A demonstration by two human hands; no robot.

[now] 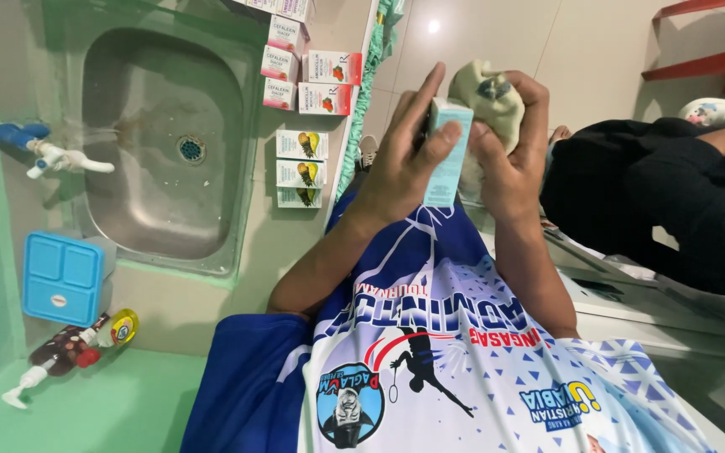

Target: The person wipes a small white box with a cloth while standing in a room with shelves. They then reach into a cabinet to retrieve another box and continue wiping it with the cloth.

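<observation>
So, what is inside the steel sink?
The sink shows only its round drain and a few small specks. The tap stands at its rim. Nothing covers the basin.

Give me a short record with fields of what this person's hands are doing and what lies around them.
left hand: holds a small light-blue box upright, fingers along its side
right hand: grip closed on a pale cloth, pressed against the box's top
sink: steel, with a drain; white tap with blue handle at its edge
counter: small boxes in rows beside the sink
blue lidded container: near the sink's corner
another person: dark clothing, at the right
</observation>
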